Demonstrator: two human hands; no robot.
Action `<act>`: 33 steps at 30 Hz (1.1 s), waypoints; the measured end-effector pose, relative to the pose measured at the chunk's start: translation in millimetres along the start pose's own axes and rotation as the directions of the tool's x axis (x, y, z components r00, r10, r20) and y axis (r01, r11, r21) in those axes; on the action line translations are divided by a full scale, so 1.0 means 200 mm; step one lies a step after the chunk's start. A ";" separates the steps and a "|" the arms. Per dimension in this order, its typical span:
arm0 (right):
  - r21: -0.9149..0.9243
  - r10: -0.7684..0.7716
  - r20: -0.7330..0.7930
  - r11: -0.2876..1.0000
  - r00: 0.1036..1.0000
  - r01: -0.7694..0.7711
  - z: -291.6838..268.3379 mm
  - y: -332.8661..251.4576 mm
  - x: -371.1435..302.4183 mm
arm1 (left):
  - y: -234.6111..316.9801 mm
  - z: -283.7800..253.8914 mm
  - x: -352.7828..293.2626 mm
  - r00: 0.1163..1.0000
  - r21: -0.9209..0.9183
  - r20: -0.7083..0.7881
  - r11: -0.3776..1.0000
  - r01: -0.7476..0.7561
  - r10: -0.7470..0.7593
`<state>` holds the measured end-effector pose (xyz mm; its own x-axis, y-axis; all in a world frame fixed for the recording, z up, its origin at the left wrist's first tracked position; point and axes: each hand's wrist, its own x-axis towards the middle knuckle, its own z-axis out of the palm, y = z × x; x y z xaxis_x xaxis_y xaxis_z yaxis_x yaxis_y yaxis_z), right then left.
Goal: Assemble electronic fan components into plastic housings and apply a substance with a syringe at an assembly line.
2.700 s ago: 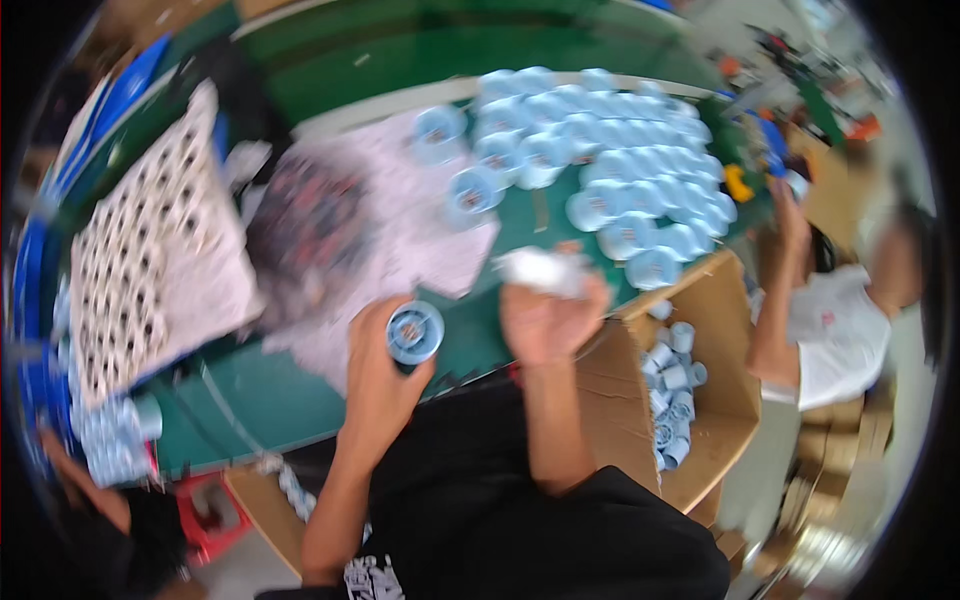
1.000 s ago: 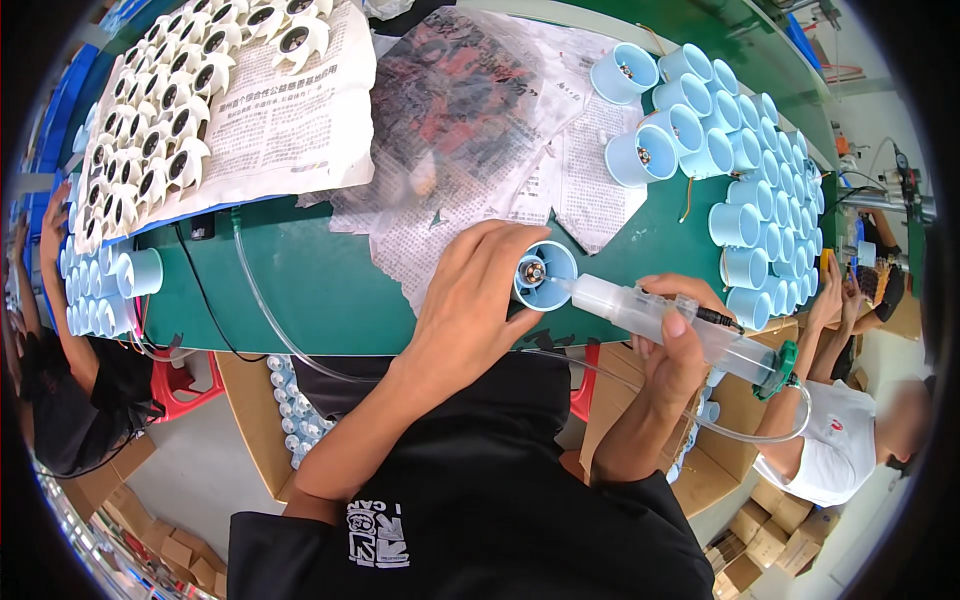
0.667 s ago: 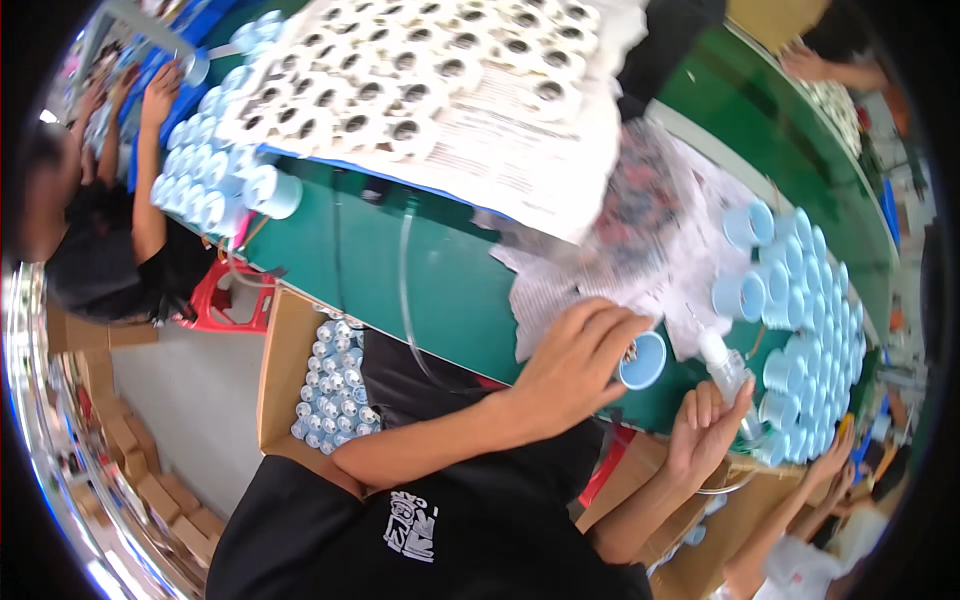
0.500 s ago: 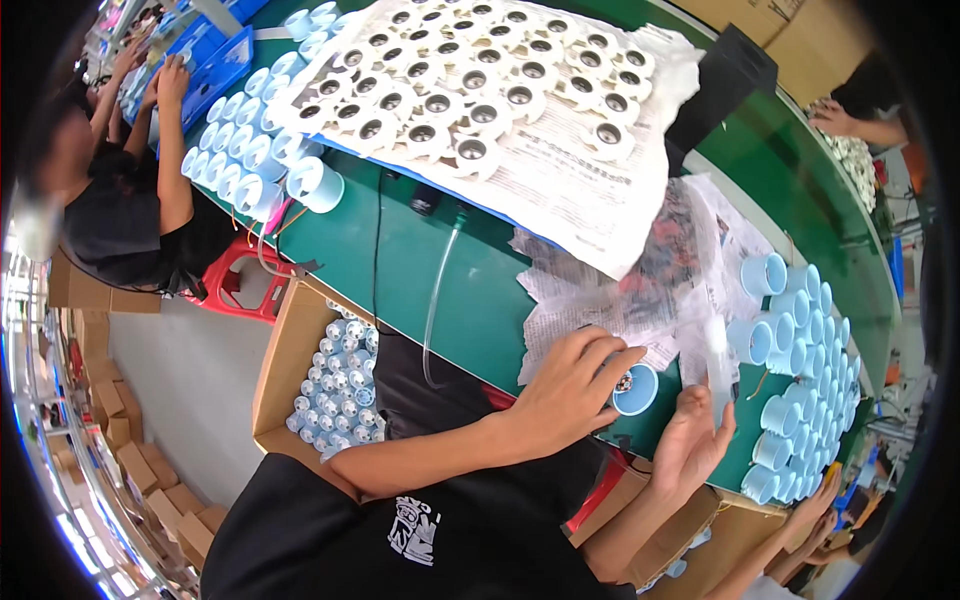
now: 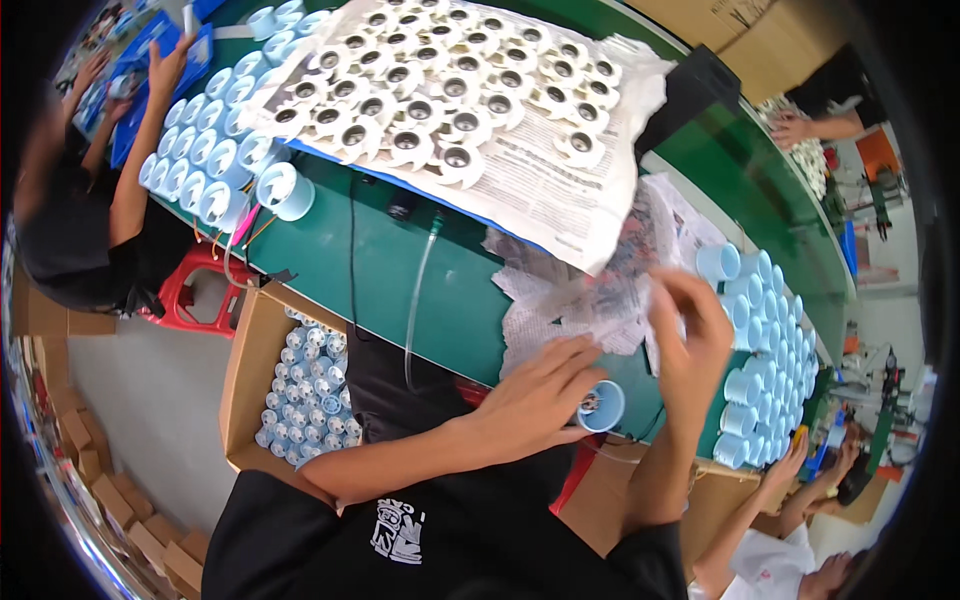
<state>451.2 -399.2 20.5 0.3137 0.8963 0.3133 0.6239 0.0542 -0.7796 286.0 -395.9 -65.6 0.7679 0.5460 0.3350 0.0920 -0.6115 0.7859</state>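
My left hand is closed round the side of a light blue cup at the table's near edge. The cup's mouth tilts up, and small metallic-looking parts show inside it. Above and to the right of the cup, my right hand is raised over crumpled newspaper. Its fingers are bent and slightly blurred, and their tips are partly hidden, so what they hold cannot be made out.
Newspaper on a blue-edged board carries rows of white parts with dark round centres. Blue cups stand in rows at right, more cups at left. A carton holds blue-and-white pieces. A clear tube crosses the green table. Co-workers sit nearby.
My right hand has moved up and away from me; the whitish translucent tube-like thing it held no longer shows clearly. My left hand still holds the cup. The whole view has shifted somewhat.
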 end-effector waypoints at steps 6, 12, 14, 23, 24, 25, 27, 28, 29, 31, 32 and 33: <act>-0.456 -0.521 0.318 0.649 0.792 0.610 0.21 0.03 0.49 | -0.06 0.00 -0.03 0.996 0.106 0.089 0.994 0.008 -0.018; -0.558 -0.600 0.569 0.221 0.563 0.800 0.26 0.04 0.65 | -0.09 0.06 0.06 0.998 0.036 0.058 0.999 -0.039 0.037; -0.543 -0.655 0.608 0.070 0.449 0.837 0.27 0.04 0.68 | -0.10 0.06 0.08 0.997 0.044 0.066 0.998 -0.036 0.033; -0.436 -0.911 0.308 0.120 0.274 0.892 0.03 0.03 0.21 | -0.04 -0.01 0.05 0.998 -0.107 -0.029 0.993 0.044 -0.047; -0.409 -0.916 0.330 0.078 0.228 0.909 0.00 0.04 0.16 | -0.07 0.01 0.05 0.997 -0.059 -0.044 0.997 0.055 -0.058; -0.401 -0.915 0.349 0.049 0.202 0.915 -0.03 0.06 0.12 | -0.08 0.02 0.05 0.997 -0.014 -0.048 0.998 0.062 -0.062; -0.394 -0.906 0.387 0.006 0.171 0.919 -0.08 0.09 0.05 | -0.09 0.04 0.04 0.998 0.022 -0.040 0.998 0.056 -0.055; -0.399 -0.903 0.390 0.012 0.182 0.917 -0.09 0.10 0.02 | -0.09 0.04 0.04 0.997 0.061 -0.008 0.995 0.082 -0.082; -0.403 -0.898 0.397 0.013 0.188 0.915 -0.11 0.11 -0.01 | -0.10 0.04 0.04 0.994 0.100 0.019 0.990 0.103 -0.106; -0.429 -0.887 0.402 0.037 0.228 0.903 -0.13 0.12 -0.06 | -0.15 0.06 0.03 0.996 0.086 0.017 0.992 0.090 -0.092; -0.374 -0.850 0.342 0.267 0.400 0.888 -0.14 0.11 -0.09 | -0.14 0.06 0.03 0.997 0.099 -0.001 0.992 0.079 -0.079; -0.302 -0.773 0.293 0.483 0.562 0.822 -0.15 0.10 -0.10 | -0.11 0.06 0.03 0.991 0.148 -0.046 0.980 0.134 -0.129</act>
<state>479.7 -429.8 14.4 -0.5157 0.5909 0.6204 0.7754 0.6298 0.0447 295.7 -386.0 -87.1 0.7197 0.6459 0.2547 0.2870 -0.6108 0.7379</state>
